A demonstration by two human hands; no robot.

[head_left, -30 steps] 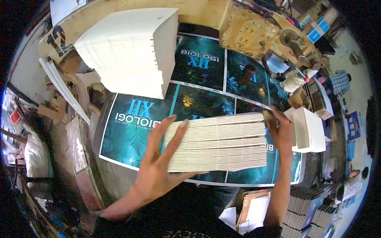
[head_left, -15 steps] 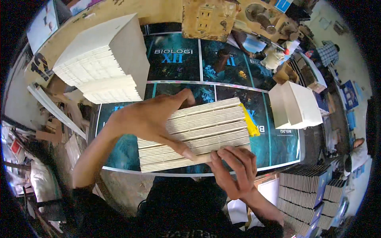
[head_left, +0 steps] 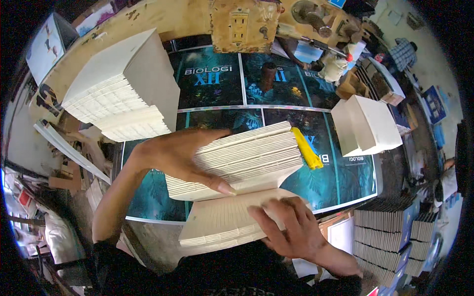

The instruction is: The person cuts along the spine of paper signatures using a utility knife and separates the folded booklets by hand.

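A thick bundle of unbound book blocks (head_left: 247, 155), with ridged cream spines, stands tilted over the table in front of me. My left hand (head_left: 182, 153) grips it from the left, thumb across the spine side and fingers behind. At the lower edge, one book block (head_left: 222, 224) is folded down toward me, leaving a V-shaped gap with a pale inner page showing. My right hand (head_left: 291, 229) is at that block's right part, fingers bent over its page and thumb by its outer edge; its fingertips are slightly blurred.
Printed dark teal cover sheets (head_left: 212, 89) lie over the table. A tall paper stack (head_left: 118, 89) stands at left, a smaller one (head_left: 365, 126) at right. A yellow strip (head_left: 307, 148) lies beside the bundle. Finished book piles (head_left: 377, 241) stand lower right; a person (head_left: 404, 54) is far right.
The lowest block has swung down toward me from the bundle, opening a gap. My right hand has moved down with it; my left hand keeps its grip.
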